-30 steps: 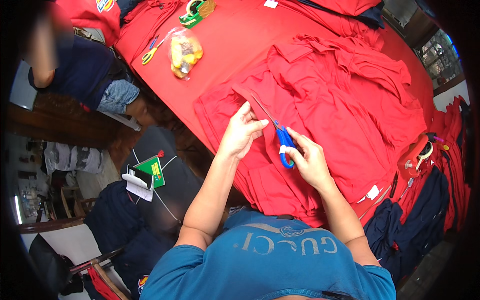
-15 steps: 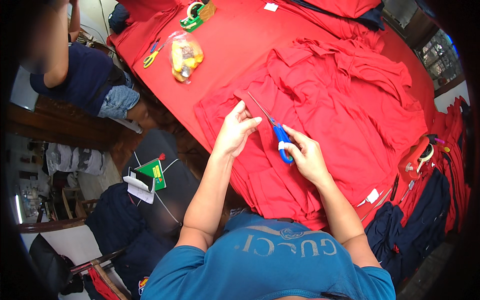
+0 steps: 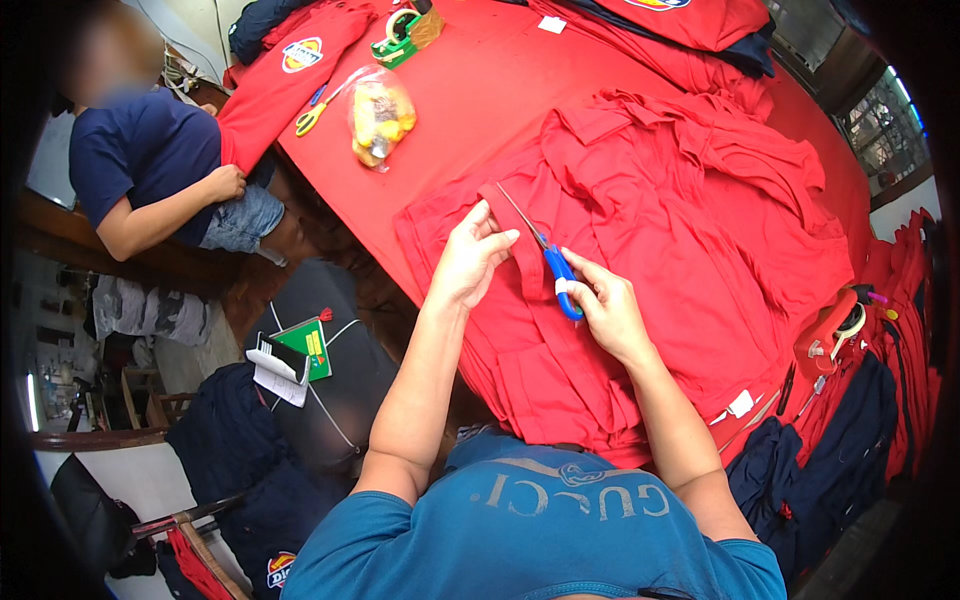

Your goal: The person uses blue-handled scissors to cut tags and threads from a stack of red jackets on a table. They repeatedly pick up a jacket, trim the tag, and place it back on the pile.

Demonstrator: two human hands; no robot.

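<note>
A large red garment [image 3: 680, 240] lies in loose folds on the table, close in front of me. My left hand [image 3: 472, 258] is at its left part, thumb and fingers curled around an edge of the cloth. My right hand [image 3: 608, 308] grips a pair of scissors [image 3: 560, 275] by the blue handles. Their slim blades point up and left over the cloth, just right of my left fingertips, and look closed or nearly so.
The red-covered table [image 3: 470, 95] carries a clear bag of yellow items [image 3: 380, 118], yellow-handled scissors [image 3: 307, 120] and a green tape dispenser [image 3: 397, 42]. A person in navy [image 3: 150, 165] stands left holding a red garment [image 3: 265, 100]. A red tape dispenser [image 3: 828, 325] sits right.
The person at the left has lowered an arm and now holds a red garment across the table corner. My hands and scissors have barely moved; the view has shifted slightly.
</note>
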